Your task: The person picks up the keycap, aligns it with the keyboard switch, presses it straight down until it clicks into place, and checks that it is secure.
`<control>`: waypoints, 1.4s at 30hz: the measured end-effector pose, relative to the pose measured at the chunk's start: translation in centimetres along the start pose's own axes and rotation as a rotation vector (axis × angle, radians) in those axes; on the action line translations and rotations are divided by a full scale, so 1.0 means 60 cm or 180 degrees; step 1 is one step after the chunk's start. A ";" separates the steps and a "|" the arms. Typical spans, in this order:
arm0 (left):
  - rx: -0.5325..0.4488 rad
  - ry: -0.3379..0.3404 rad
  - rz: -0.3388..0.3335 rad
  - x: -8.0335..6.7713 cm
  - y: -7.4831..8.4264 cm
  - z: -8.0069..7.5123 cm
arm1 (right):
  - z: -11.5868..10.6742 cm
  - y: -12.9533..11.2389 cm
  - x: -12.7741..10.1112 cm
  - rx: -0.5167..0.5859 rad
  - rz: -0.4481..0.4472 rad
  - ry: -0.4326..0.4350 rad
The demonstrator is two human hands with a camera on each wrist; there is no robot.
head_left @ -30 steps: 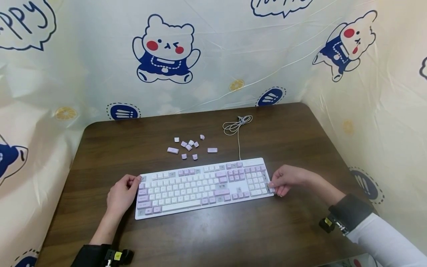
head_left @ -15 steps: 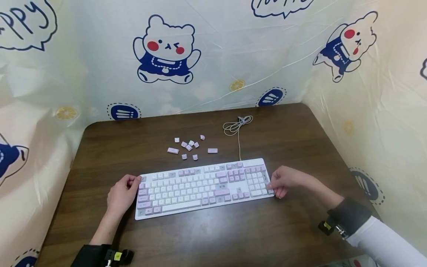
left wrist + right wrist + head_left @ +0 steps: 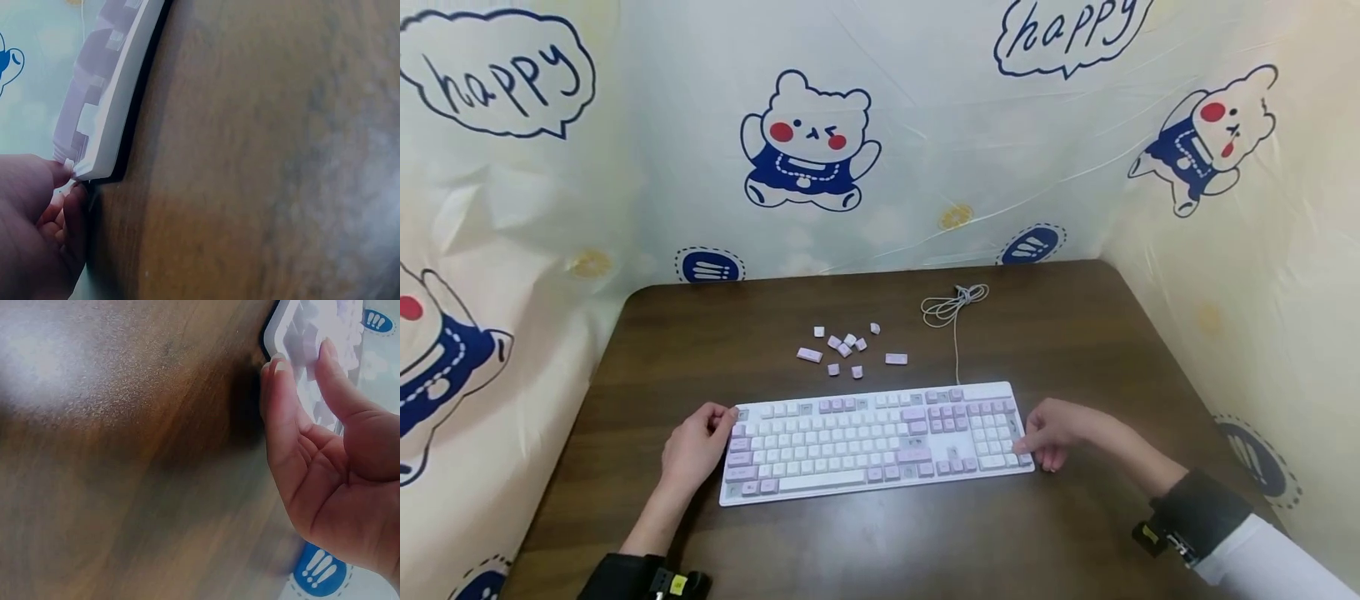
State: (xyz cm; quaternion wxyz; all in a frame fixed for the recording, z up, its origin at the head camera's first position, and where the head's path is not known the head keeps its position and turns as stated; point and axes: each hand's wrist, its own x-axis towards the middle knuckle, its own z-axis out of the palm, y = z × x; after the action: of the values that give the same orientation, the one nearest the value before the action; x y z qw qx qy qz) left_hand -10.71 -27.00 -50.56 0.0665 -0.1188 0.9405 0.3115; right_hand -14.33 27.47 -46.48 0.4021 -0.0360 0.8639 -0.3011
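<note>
A white and lilac keyboard [image 3: 865,447] lies slightly slanted on the dark wooden table. Several of its key positions show no cap. At its far left corner, my left hand [image 3: 691,452] pinches the frame, the thumb over the top and the fingers by the edge. In the left wrist view that thumb tip meets the keyboard's corner [image 3: 103,140]. My right hand [image 3: 1062,429] holds the right end, thumb on the keys near the front corner. The right wrist view shows the other fingers of this hand [image 3: 350,456] along the keyboard's side.
Behind the keyboard lie several loose keycaps [image 3: 834,342], among them two wider ones, a left one [image 3: 809,355] and a right one [image 3: 897,359]. A pale cable [image 3: 957,342] runs back to a tied coil. A printed curtain [image 3: 925,150] surrounds the table [image 3: 865,550] at back and sides.
The head view has shifted, so everything sits lower and further right in it. Both hands stay at the keyboard's two ends, and the loose keycaps have not moved.
</note>
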 end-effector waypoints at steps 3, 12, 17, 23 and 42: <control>-0.0004 -0.0008 0.0037 0.002 0.002 -0.001 | 0.000 0.000 -0.002 -0.0068 0.0017 0.0034; 0.0031 0.0052 0.0087 0.003 -0.005 0.002 | 0.003 0.003 -0.005 -0.0178 -0.0158 0.0029; 0.0029 0.0064 0.0035 -0.001 -0.012 0.005 | 0.006 0.012 -0.005 -0.0119 -0.0378 -0.0021; 0.0048 0.0090 0.0059 0.001 -0.013 0.003 | -0.002 0.021 -0.005 -0.0125 -0.0734 -0.0167; 0.0025 0.0137 0.0055 0.006 -0.006 0.007 | -0.044 -0.109 0.046 -0.1357 -0.1097 0.0966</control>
State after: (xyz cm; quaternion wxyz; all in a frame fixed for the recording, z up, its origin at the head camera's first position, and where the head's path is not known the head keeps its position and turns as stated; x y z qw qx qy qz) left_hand -10.94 -27.07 -51.17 0.0441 -0.1171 0.9439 0.3056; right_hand -19.27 22.61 -43.40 0.1949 -0.2201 0.9389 -0.1788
